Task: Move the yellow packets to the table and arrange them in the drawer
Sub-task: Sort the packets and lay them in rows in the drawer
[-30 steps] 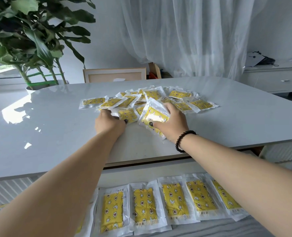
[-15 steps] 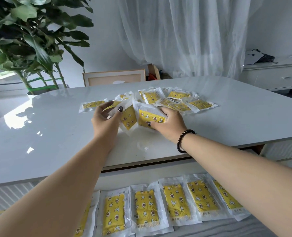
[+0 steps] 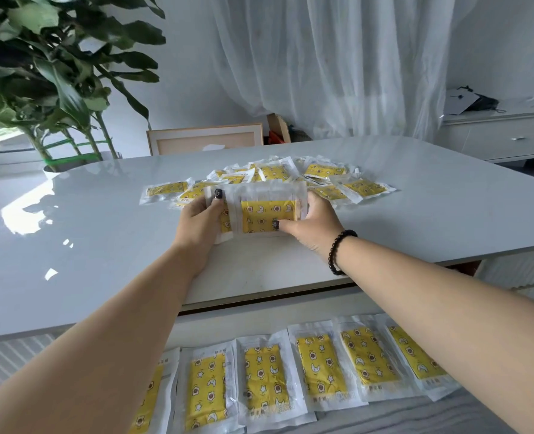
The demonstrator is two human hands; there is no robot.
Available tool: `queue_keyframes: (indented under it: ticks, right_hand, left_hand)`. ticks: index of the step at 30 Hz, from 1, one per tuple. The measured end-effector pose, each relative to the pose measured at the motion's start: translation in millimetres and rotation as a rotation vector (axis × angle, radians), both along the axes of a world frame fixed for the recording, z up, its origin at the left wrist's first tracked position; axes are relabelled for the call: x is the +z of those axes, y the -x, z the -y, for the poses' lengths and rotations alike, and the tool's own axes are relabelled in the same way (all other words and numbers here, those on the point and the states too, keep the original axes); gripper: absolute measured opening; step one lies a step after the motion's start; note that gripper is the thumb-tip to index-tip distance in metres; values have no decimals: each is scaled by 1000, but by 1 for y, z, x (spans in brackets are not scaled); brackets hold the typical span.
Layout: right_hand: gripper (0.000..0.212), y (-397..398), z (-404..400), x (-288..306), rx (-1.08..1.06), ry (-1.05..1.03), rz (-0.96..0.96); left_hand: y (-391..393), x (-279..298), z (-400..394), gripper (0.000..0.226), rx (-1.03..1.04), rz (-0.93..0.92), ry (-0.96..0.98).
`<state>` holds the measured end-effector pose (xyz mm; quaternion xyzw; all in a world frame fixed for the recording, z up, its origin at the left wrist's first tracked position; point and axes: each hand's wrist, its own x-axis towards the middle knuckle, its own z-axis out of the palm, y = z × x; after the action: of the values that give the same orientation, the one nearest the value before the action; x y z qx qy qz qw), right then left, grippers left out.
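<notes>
The held stack of yellow packets (image 3: 267, 211) stands on edge on the table (image 3: 415, 220), just on the near side of the loose pile (image 3: 290, 178). Each packet is a flat yellow pad sealed in a clear plastic sleeve with wide white margins. Judged from this build, the packets are light, thin and pliable, and the film is likely slippery, so a stack can fan out or shed its outer packets if gripped at one edge only.

The left hand (image 3: 201, 219) grips the stack at its 9 o'clock end, thumb over the front face. The right hand (image 3: 312, 222) grips the 3 o'clock end, thumb tip pressed on the front face, fingers behind. Both hands are closed on the stack; neither is free.

Recommended hold: clamp both short ends, as here, with pressure across the padded yellow centre, not the limp margins. Squaring the edges against the table before lifting should keep the stack together.

The loose pile lies at 12 o'clock from the stack, spreading toward 10 and 2 o'clock. At 6 o'clock, below the table edge, the open drawer (image 3: 447, 415) holds a row of packets (image 3: 265, 375) laid flat and overlapping side by side. A potted plant (image 3: 56, 83) stands at 10 o'clock.
</notes>
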<state>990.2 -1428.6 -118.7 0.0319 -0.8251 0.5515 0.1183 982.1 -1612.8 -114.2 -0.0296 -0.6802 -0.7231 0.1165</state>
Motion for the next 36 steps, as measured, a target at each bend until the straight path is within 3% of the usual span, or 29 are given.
queue_keyframes:
  ticks: [5, 8, 12, 15, 19, 22, 24, 27, 30, 36]
  right_hand:
    - [38, 2, 1, -2, -125, -154, -43]
    - [44, 1, 4, -2, -99, -221, -85]
    - [36, 7, 5, -7, -131, -254, -140]
    - [25, 9, 3, -7, -166, -207, -168]
    - [19, 6, 3, -3, -260, -216, -210]
    - [28, 6, 7, -3, -188, -525, -254]
    - [42, 7, 14, -3, -56, -765, -259]
    - [55, 10, 21, 0, 101, -909, -99]
    - [47, 16, 21, 2, 103, -901, -10]
    - [29, 36, 20, -3, -80, -794, -409]
  left_hand:
    - [0, 2, 1, 26, -56, 54, -13]
    - [-6, 0, -5, 9, -151, -30, 155]
    - [-7, -2, -6, 13, -158, -43, 242]
    - [-6, -1, -6, 14, -66, -34, 154]
    - [6, -3, 9, 8, 252, 11, -151]
    - [8, 0, 18, 11, 342, 62, -424]
    - [5, 3, 17, 9, 335, 69, -508]
    - [2, 5, 13, 12, 279, 50, -543]
    - [5, 4, 13, 12, 267, 65, -532]
    - [19, -2, 14, 14, 218, 114, -403]
